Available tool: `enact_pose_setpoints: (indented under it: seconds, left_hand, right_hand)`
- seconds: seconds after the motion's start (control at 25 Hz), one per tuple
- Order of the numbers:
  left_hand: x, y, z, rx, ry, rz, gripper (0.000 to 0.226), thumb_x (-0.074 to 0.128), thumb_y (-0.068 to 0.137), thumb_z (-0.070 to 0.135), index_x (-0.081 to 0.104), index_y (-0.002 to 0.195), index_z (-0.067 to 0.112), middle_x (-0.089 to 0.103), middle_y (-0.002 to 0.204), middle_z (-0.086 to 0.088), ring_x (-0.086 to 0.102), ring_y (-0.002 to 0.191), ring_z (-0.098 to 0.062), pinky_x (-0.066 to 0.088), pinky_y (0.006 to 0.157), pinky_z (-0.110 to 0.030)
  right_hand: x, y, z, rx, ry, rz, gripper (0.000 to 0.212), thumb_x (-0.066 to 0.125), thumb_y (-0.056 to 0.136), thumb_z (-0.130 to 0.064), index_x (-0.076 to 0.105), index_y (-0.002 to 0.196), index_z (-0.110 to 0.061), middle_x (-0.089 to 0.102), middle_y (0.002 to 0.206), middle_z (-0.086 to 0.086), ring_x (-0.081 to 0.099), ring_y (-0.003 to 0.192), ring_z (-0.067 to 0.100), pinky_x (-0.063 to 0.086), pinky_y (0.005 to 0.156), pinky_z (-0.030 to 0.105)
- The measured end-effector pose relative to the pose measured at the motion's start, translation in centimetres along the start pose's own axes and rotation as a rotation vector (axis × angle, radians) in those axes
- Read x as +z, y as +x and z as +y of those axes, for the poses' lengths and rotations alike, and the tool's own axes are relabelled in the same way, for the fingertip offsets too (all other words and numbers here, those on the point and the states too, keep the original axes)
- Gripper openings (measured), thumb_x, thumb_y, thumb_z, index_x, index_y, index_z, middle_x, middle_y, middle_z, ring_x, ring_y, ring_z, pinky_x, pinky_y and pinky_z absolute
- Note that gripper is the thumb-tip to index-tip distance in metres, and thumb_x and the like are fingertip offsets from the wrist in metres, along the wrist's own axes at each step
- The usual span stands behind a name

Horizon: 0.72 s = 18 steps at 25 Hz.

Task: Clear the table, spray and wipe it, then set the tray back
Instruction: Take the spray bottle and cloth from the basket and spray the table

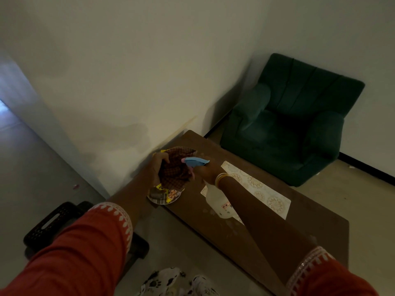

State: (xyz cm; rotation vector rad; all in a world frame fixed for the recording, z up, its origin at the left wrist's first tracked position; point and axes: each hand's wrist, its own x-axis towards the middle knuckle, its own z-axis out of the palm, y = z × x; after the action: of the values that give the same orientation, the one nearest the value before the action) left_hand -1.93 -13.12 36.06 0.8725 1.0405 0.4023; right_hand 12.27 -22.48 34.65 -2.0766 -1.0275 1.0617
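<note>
Two hands over the brown desk, left hand fingers bunched around a checked cloth, right hand fingers wrapped on a white spray bottle with blue trigger head.

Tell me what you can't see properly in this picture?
Head view only:
- Plate: the cloth and left hand cover most of it, and the snacks on it are too dim to name.
- Bottle: its label is too small and dark to read.
- Right hand: its fingers are hidden behind the blue sprayer.
- Black crate: the left sleeve covers part of it.
- Shoes: cut off by the bottom edge.
</note>
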Motion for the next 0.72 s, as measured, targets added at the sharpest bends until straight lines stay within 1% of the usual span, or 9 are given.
enact_pose_setpoints:
  seconds: [0.08,0.16,0.24,0.36,0.48,0.52,0.6,0.64,0.72]
  left_hand:
    - [-0.4,0.0,0.0,0.009,-0.003,-0.001,0.067,0.051,0.071,0.016,0.047,0.136,-0.004,0.041,0.145,-0.026,0.039,0.133,-0.045,0.033,0.112,-0.053]
    - [-0.8,0.5,-0.5,0.021,0.011,0.02,0.057,0.047,0.081,0.014,0.047,0.135,-0.004,0.042,0.145,-0.025,0.039,0.133,-0.043,0.034,0.109,-0.052]
    - [-1.5,0.7,-0.8,0.01,0.046,0.053,0.048,0.038,0.088,0.008,0.05,0.133,-0.004,0.047,0.14,-0.026,0.046,0.127,-0.043,0.036,0.107,-0.054]
    - [-2.8,0.4,-1.3,-0.047,0.067,0.026,0.048,0.035,0.085,0.012,0.055,0.126,-0.003,0.059,0.122,-0.025,0.057,0.107,-0.04,0.042,0.102,-0.055]
    - [-5.0,0.9,-2.6,-0.055,0.03,0.015,0.05,0.037,0.083,0.014,0.057,0.126,-0.001,0.059,0.122,-0.024,0.053,0.115,-0.041,0.037,0.107,-0.057]
    - [-6.0,1.1,-3.2,-0.049,0.012,0.026,0.046,0.037,0.082,0.014,0.06,0.12,0.001,0.063,0.117,-0.022,0.055,0.113,-0.04,0.04,0.104,-0.056]
    - [-8.0,1.3,-4.5,-0.063,-0.037,0.038,0.036,0.038,0.08,0.014,0.065,0.103,0.006,0.069,0.096,-0.016,0.061,0.097,-0.036,0.052,0.087,-0.045]
    - [-9.2,1.4,-5.3,-0.093,-0.074,0.066,0.032,0.04,0.079,0.015,0.065,0.098,0.008,0.07,0.09,-0.015,0.062,0.09,-0.034,0.053,0.08,-0.041]
    - [-12.1,1.6,-7.1,-0.144,-0.098,0.148,0.033,0.041,0.078,0.015,0.063,0.101,0.008,0.068,0.093,-0.017,0.062,0.09,-0.034,0.052,0.081,-0.042]
  right_hand:
    - [0.2,-0.2,-0.1,0.02,0.047,0.008,0.035,0.051,0.095,-0.006,0.054,0.13,-0.004,0.051,0.07,0.002,0.045,0.053,0.011,0.037,0.043,0.014]
    - [0.6,-0.4,-0.1,0.022,0.127,-0.003,0.04,0.047,0.093,0.0,0.055,0.132,-0.007,0.049,0.067,0.005,0.041,0.049,0.012,0.035,0.038,0.014]
    - [1.1,-0.4,0.0,0.001,0.11,0.003,0.038,0.047,0.095,-0.001,0.054,0.132,-0.006,0.052,0.071,0.008,0.042,0.05,0.012,0.036,0.038,0.013]
    - [2.1,-0.3,0.2,-0.045,0.069,0.002,0.037,0.047,0.098,-0.006,0.051,0.134,-0.007,0.055,0.076,0.005,0.044,0.054,0.011,0.038,0.042,0.013]
    - [3.9,0.2,0.5,-0.047,0.103,-0.011,0.04,0.048,0.097,-0.003,0.049,0.136,-0.008,0.056,0.082,0.006,0.049,0.063,0.014,0.04,0.054,0.017]
    - [4.9,0.6,0.5,-0.045,0.11,0.001,0.038,0.049,0.097,-0.003,0.048,0.135,-0.006,0.059,0.09,0.011,0.053,0.072,0.018,0.041,0.059,0.018]
    - [6.9,1.4,1.0,-0.051,0.127,0.059,0.037,0.054,0.096,-0.004,0.05,0.131,0.004,0.059,0.106,0.022,0.055,0.088,0.027,0.043,0.067,0.021]
    - [8.1,1.9,1.1,-0.054,0.144,0.079,0.036,0.056,0.094,-0.003,0.051,0.128,0.008,0.058,0.104,0.022,0.054,0.088,0.025,0.043,0.068,0.022]
    - [10.7,2.9,1.1,-0.043,0.196,0.084,0.03,0.057,0.094,-0.002,0.055,0.12,0.01,0.057,0.089,0.013,0.051,0.08,0.019,0.041,0.066,0.022]
